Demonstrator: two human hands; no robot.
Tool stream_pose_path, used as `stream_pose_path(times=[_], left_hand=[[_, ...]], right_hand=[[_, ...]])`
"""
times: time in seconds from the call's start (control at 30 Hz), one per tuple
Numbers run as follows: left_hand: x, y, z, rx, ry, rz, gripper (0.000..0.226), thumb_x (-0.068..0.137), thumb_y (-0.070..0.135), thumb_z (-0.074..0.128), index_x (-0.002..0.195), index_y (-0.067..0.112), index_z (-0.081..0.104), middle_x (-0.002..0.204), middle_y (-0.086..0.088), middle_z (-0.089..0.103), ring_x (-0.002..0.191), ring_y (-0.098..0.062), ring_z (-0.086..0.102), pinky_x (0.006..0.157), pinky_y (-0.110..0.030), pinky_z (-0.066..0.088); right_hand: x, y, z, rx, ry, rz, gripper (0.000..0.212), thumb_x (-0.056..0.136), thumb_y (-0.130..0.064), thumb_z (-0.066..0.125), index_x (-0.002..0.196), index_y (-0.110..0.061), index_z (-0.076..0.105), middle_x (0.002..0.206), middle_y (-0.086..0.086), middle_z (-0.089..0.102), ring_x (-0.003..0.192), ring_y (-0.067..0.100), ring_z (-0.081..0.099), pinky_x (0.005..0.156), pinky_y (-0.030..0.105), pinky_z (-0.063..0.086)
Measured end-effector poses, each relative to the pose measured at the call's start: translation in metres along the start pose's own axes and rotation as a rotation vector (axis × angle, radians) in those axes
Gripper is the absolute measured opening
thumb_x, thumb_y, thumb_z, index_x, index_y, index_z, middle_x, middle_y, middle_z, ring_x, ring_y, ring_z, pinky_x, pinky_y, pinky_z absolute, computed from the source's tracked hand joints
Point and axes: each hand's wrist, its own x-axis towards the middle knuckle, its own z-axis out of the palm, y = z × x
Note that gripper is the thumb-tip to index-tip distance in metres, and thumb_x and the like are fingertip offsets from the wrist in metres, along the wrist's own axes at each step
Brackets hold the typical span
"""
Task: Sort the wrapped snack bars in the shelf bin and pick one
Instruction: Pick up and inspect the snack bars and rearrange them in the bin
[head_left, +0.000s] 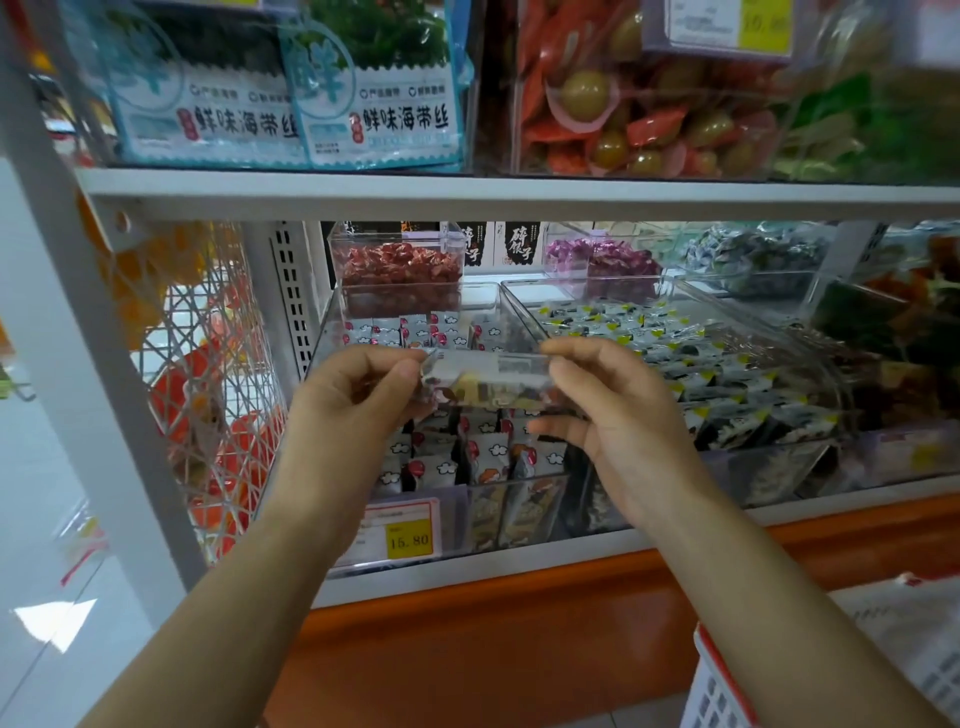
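- Low at the right edge, closest of all, sits a white shopping basket (722, 686) with a red rim. It looks like the place a chosen bar would go.
- Two bare forearms reach up from the bottom edge to the lower shelf.
- Left hand (353, 395): the fingers are curled and the thumb pinches the left end of a wrapped snack bar (488, 376).
- Right hand (618, 415): thumb and forefinger pinch the bar's right end, while the lower fingers hang loose and hold nothing.
- The bar is held level between the hands, lifted above the clear shelf bin (524, 512) and touching nothing in it.
- Below it, the other wrapped bars (488, 452) stand on end in rows. They carry white cloud-print wrappers with red marks, and a few at the front lean.
- A yellow price tag (402, 530) is fixed to the bin's front wall.
- Just to the right is a neighbouring bin (727, 374) of yellow-cornered packets, which is not part of this job.
- The step in hand seems to be checking this bar. Grip only the crimped ends so the wrapper is not crushed, and turn it to read the face.
- If the bar goes back, slide it upright into a gap in its matching row without toppling the leaning ones.
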Motion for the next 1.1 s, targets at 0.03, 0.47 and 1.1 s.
stream_pose_path(times=[0.03,0.47,1.1], left_hand=[[0.001,0.001,-0.001,-0.105,-0.05,-0.074,0.025,0.091,0.011,0.054,0.071,0.018,0.068,0.094,-0.001,0.07,0.086,-0.012,0.067,0.074,-0.02,0.054],[-0.003,0.007,-0.005,0.19,-0.199,0.016,0.028,0.086,0.012,0.061,0.105,0.031,0.068,0.094,0.01,0.071,0.085,0.0,0.066,0.067,-0.003,0.047],[0.003,0.001,-0.001,0.215,-0.047,-0.048,0.026,0.09,0.022,0.057,0.073,0.003,0.066,0.078,-0.014,0.066,0.06,-0.023,0.067,0.049,-0.031,0.057]], right_hand=[[0.001,0.001,-0.001,-0.033,0.0,-0.014,0.016,0.089,-0.002,0.057,0.096,-0.014,0.066,0.1,0.009,0.063,0.076,0.013,0.067,0.063,0.025,0.055],[0.002,0.001,0.0,-0.158,0.074,-0.056,0.02,0.083,-0.012,0.066,0.07,-0.024,0.075,0.087,0.004,0.071,0.091,0.027,0.066,0.069,0.034,0.056],[0.0,0.007,0.002,-0.228,-0.168,-0.092,0.026,0.079,-0.019,0.069,0.104,-0.028,0.068,0.095,-0.003,0.07,0.083,0.011,0.07,0.073,0.025,0.057]])
